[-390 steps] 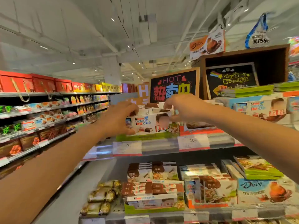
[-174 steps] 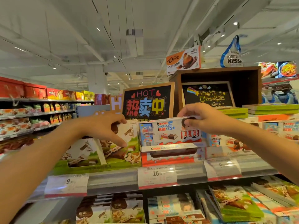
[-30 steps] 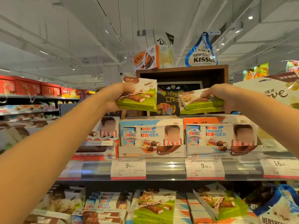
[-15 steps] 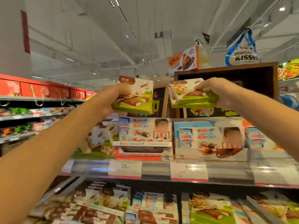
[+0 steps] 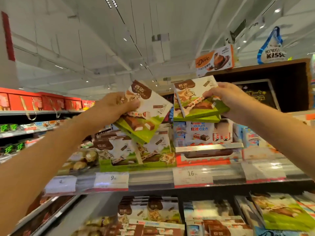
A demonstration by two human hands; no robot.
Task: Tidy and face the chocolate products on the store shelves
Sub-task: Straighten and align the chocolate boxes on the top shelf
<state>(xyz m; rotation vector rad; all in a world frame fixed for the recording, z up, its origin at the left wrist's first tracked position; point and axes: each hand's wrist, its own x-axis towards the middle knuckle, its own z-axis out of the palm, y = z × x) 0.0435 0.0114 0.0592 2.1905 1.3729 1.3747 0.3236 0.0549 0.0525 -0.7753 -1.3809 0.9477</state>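
1. red gift boxes (image 5: 32, 102) with carry handles line the top shelf of the far-left aisle.
2. white price tags (image 5: 111, 180) with red lower edges sit on the shelf rail (image 5: 150, 178).
3. a chalkboard sign (image 5: 255, 96) stands inside a dark wooden frame (image 5: 293, 82).
4. ceiling lights (image 5: 111, 1) run overhead.

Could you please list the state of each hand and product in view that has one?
Left hand: grips tilted green boxes, held above the shelf.
Right hand: holds a second green stack, also raised.
Green tray: on shelf, boxes upright, facing out.
Kinder box: upright atop red tray.
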